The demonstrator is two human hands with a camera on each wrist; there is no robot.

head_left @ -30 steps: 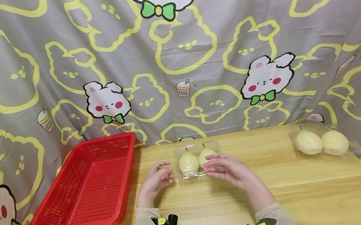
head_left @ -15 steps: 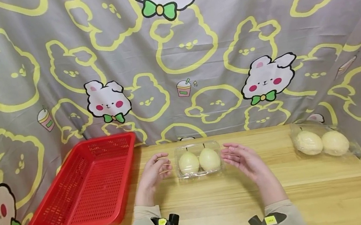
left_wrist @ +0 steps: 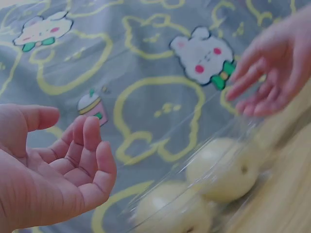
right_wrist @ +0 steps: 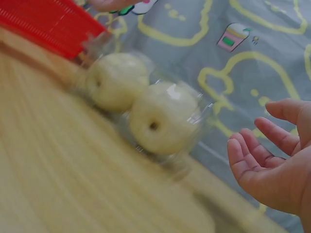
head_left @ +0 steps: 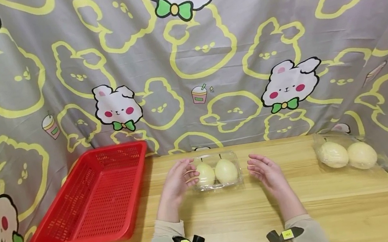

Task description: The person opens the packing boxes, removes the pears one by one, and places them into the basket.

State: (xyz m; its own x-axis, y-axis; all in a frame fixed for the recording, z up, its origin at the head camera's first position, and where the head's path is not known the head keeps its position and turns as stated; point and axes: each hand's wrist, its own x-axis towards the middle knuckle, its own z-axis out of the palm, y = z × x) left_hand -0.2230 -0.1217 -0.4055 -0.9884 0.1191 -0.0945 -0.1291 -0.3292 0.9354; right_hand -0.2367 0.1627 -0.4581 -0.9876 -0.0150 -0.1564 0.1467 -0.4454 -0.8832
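Observation:
A clear plastic clamshell box (head_left: 220, 183) stands at the back middle of the wooden table, with two pale yellow pears (head_left: 226, 171) side by side inside. My left hand (head_left: 178, 182) is at the box's left end, its fingers loosely bent and overlapping the left pear in the head view; whether it touches the plastic I cannot tell. Apart from the box's right end, my right hand (head_left: 269, 173) hovers with relaxed fingers and holds nothing. In the right wrist view both pears (right_wrist: 165, 119) show through the plastic, and that hand (right_wrist: 272, 160) is bent loosely.
A red perforated plastic basket (head_left: 96, 204) stands on the left of the table. At the back right lies another clear pack with two pears (head_left: 348, 154). A grey patterned curtain (head_left: 215, 62) hangs close behind and along both sides.
My right hand has moved right, from in front of the right pear to beyond the box. The left hand has shifted right, from beside the box to overlapping its left end.

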